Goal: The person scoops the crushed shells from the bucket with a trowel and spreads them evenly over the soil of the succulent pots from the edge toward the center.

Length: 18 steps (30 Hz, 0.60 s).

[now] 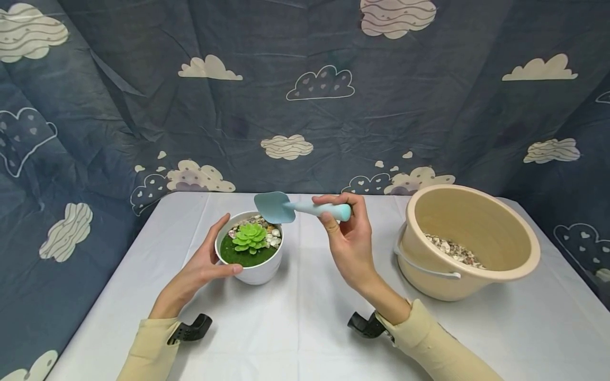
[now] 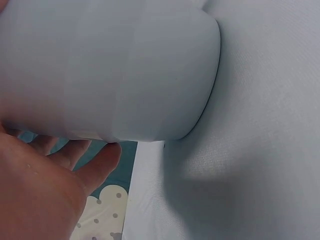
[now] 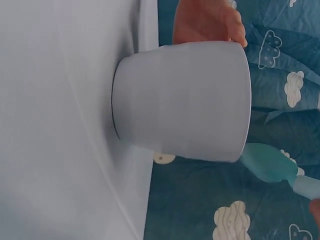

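A white flowerpot [image 1: 261,273] stands upright on the table, with a green succulent [image 1: 250,238] in it. Green moss-like cover [image 1: 237,256] fills the near part of its top, and small pebbles [image 1: 273,239] lie on the far and right parts. My left hand [image 1: 202,267] holds the pot from the left, thumb at the near rim and fingers round the far side. With my right hand [image 1: 351,246] I grip a light-blue trowel [image 1: 275,207] by its handle. Its blade overlaps the pot's right rim in the head view and lies at the rim in the right wrist view [image 3: 270,162].
On the right stands a beige bucket [image 1: 429,286] with pebbles [image 1: 455,251] inside and its grey handle [image 1: 426,271] lowered on the left side. A white cloth [image 1: 305,328] covers the table. Behind hangs a dark blue curtain [image 1: 267,116] with cloud prints.
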Motion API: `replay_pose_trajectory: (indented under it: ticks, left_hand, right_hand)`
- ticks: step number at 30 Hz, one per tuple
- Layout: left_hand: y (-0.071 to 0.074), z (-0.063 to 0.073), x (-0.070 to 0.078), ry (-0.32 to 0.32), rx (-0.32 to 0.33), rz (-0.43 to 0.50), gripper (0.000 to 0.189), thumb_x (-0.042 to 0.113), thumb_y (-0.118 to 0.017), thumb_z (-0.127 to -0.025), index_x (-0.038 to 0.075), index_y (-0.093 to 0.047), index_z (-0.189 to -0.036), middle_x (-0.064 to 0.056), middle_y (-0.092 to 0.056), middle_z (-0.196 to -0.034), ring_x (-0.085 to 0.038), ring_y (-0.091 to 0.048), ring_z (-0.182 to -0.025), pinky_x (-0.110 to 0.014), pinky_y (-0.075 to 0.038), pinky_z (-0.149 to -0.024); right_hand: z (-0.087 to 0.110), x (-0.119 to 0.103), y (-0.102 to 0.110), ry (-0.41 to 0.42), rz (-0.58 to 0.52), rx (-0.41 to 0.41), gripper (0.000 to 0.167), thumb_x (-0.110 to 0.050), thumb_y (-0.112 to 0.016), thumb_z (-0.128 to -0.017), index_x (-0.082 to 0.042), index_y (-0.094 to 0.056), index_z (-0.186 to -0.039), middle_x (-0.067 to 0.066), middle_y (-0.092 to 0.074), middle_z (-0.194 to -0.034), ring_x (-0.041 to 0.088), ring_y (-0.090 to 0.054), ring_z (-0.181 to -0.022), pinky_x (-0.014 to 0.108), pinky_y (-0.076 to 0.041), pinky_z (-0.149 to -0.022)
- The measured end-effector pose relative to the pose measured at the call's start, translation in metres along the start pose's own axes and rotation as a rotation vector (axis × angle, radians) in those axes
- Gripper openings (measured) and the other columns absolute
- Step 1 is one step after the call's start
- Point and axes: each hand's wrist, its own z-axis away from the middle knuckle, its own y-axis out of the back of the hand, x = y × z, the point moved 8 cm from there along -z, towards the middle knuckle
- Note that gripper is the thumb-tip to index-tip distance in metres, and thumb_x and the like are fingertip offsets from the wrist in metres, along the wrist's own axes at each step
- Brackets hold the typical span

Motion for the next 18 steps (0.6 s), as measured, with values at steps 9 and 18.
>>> replay_pose_trajectory:
  ticks: [9, 18]
  left_hand:
    - [0.000, 0.000, 0.002, -0.012, 0.000, 0.009, 0.107, 0.010, -0.080, -0.078, 0.023, -0.011, -0.159, -0.010, -0.015, -0.161, -0.031, -0.015, -0.146, -0.059, -0.010, -0.114]
    - [0.000, 0.001, 0.002, -0.025, 0.002, 0.017, 0.107, 0.008, -0.080, -0.078, 0.022, -0.011, -0.159, -0.012, -0.016, -0.160, -0.030, -0.016, -0.146, -0.057, -0.010, -0.115]
  right_hand:
    - [0.000, 0.020, 0.014, -0.156, -0.139, 0.136, 0.021, 0.000, -0.055, -0.098, 0.002, -0.041, -0.113, 0.025, -0.059, -0.119, 0.037, -0.059, -0.115, 0.045, -0.047, -0.096]
    - [0.001, 0.033, 0.035, -0.319, -0.289, 0.337, 0.024, -0.004, -0.064, -0.094, -0.001, -0.047, -0.111, 0.025, -0.062, -0.117, 0.040, -0.059, -0.114, 0.045, -0.052, -0.089]
